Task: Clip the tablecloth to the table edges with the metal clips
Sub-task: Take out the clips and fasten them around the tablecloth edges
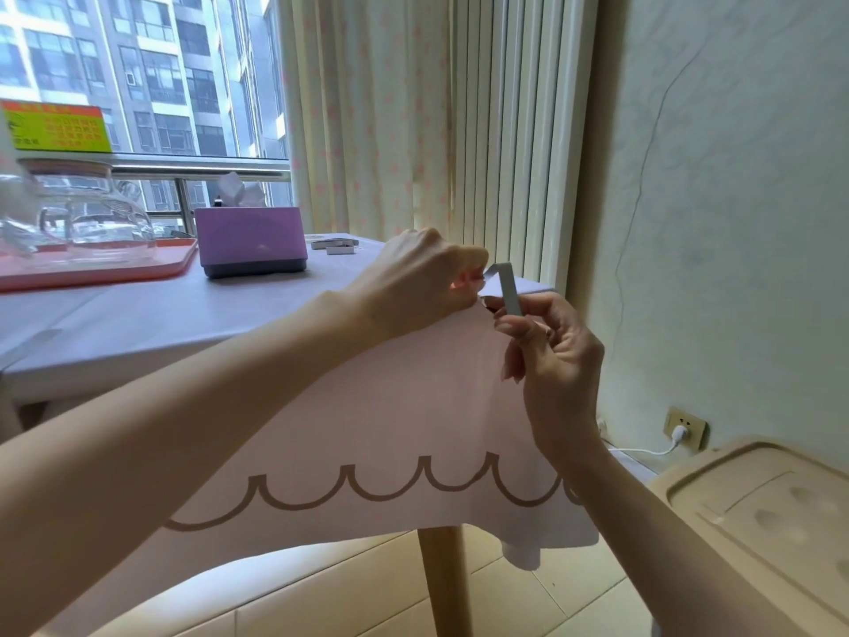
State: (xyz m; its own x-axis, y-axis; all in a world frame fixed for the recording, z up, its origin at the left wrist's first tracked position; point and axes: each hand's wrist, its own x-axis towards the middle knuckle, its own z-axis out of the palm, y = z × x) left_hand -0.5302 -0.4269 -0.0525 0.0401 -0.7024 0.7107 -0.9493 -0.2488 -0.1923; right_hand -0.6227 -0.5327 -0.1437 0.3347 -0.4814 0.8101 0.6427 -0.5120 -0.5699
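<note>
Pinching the tablecloth (367, 406) at the near corner of the worktop (36, 386), the left hand (427, 278) was seen from the head view with its fingers bunched on the fabric. A metal clip (507, 289) was gripped at its lower end by the curled fingers of the right hand (551, 351). Its long axis was held nearly upright, just right of the pinched fold, with the bent top turned leftward. The clip would probably have to be tipped over the edge there. Spare clips (333, 245) were left well apart, farther along the worktop.
</note>
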